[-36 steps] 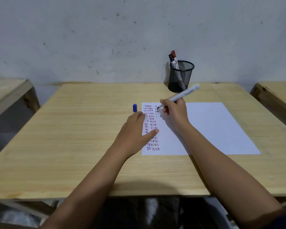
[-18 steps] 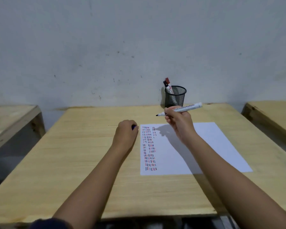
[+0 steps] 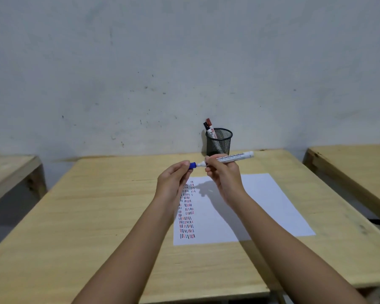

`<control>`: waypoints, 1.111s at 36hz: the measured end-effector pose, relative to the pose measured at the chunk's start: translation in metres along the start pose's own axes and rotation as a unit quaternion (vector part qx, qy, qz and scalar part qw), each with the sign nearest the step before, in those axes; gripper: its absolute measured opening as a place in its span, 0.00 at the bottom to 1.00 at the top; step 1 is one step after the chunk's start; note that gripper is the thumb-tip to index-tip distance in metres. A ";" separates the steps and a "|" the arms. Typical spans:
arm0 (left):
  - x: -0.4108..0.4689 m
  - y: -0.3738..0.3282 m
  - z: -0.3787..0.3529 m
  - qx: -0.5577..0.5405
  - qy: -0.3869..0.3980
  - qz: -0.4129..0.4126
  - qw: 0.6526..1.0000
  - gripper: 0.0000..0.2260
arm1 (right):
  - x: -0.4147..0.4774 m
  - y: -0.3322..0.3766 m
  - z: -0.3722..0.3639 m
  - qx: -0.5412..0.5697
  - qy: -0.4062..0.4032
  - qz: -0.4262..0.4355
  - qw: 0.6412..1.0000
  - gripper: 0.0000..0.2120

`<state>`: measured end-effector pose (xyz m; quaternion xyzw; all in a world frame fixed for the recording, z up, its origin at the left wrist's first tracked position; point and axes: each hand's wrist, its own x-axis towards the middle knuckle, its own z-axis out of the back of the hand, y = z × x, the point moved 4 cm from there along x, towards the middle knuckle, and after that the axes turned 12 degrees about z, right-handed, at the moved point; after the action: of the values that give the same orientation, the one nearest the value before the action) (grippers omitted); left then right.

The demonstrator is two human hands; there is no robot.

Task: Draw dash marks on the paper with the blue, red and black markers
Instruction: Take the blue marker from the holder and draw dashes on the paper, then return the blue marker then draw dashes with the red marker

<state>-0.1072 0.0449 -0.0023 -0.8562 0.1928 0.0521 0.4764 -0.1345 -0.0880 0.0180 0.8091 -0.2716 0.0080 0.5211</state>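
Note:
Above the white paper (image 3: pixel 261 202), my right hand (image 3: pixel 223 174) grips the white barrel of the blue marker (image 3: pixel 235 157), held level and pointing left. My left hand (image 3: pixel 173 178) pinches the blue cap (image 3: pixel 192 165), which sits at the marker's tip. Whether the cap is fully seated cannot be told. Columns of blue, red and black dash marks (image 3: pixel 186 212) fill the paper's left edge. The red marker (image 3: pixel 210 126) and the black marker (image 3: pixel 206 126) stand in the black mesh cup (image 3: pixel 219 142) at the back of the table.
The wooden table (image 3: pixel 97 216) holds the paper and cup, with a pale wall right behind. Another wooden table (image 3: pixel 355 165) stands to the right and one (image 3: pixel 7 172) to the left, with gaps between.
My left hand picked the blue cap up from the table and brought it to the marker's tip. My right hand lifted the marker off the paper and holds it level.

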 end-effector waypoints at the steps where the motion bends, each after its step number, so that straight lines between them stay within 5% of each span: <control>1: -0.001 0.000 -0.001 0.008 0.004 -0.002 1.000 0.02 | 0.000 0.000 -0.001 0.002 0.002 -0.002 1.000 0.07; 18: -0.015 -0.033 -0.007 0.110 0.069 -0.059 0.990 0.03 | -0.010 0.013 -0.021 0.025 0.098 -0.011 0.995 0.03; 25: -0.024 -0.056 0.000 0.137 0.042 -0.096 0.985 0.03 | -0.006 0.032 -0.004 0.070 0.025 -0.017 0.997 0.02; 31: -0.027 -0.072 -0.002 0.140 0.023 -0.128 0.981 0.04 | 0.001 0.054 0.012 -0.114 0.127 0.031 0.985 0.05; 35: -0.023 -0.081 -0.017 0.213 0.019 -0.170 0.962 0.05 | 0.009 0.058 0.011 -0.335 0.196 0.089 0.917 0.07; 40: -0.010 -0.085 -0.047 0.313 0.031 -0.218 0.924 0.09 | 0.020 0.051 -0.001 -0.444 0.256 0.110 0.851 0.09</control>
<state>-0.0888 0.0485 0.0940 -0.6859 0.0224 -0.1426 0.7132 -0.1404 -0.1119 0.0671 0.4255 -0.1904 0.1502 0.8719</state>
